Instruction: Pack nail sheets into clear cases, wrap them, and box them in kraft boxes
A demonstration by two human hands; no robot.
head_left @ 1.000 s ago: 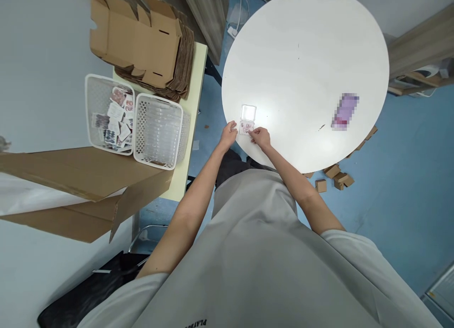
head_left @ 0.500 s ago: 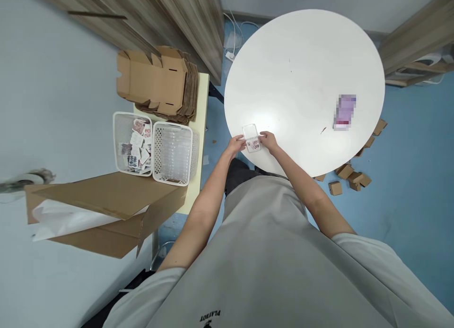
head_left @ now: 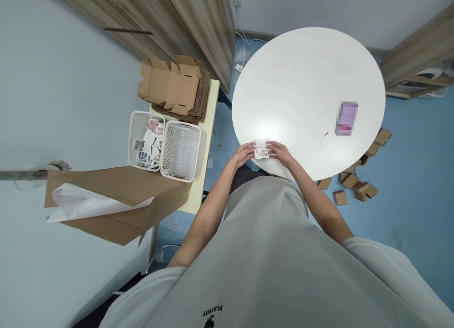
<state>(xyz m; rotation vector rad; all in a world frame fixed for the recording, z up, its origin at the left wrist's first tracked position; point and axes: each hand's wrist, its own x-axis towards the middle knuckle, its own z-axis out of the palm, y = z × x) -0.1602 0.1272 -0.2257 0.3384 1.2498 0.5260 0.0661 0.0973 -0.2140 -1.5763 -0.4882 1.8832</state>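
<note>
A small clear plastic case (head_left: 261, 151) with pink items inside is held between both hands at the near edge of the round white table (head_left: 308, 82). Its lid stands partly raised at the far side. My left hand (head_left: 244, 154) grips the case's left end with curled fingers. My right hand (head_left: 280, 153) grips its right end the same way.
A blurred purple item (head_left: 346, 117) lies on the table's right part. To the left, a pale side table (head_left: 209, 125) carries two white baskets (head_left: 180, 151), one with printed cards (head_left: 147, 141), and flat cardboard blanks (head_left: 173, 89). A large open carton (head_left: 113, 200) sits nearer. Small cardboard boxes (head_left: 358, 186) litter the blue floor.
The case's lid has come down from lying open flat to nearly over the base, and both hands have drawn the case closer to the table's near edge. The camera view has shifted.
</note>
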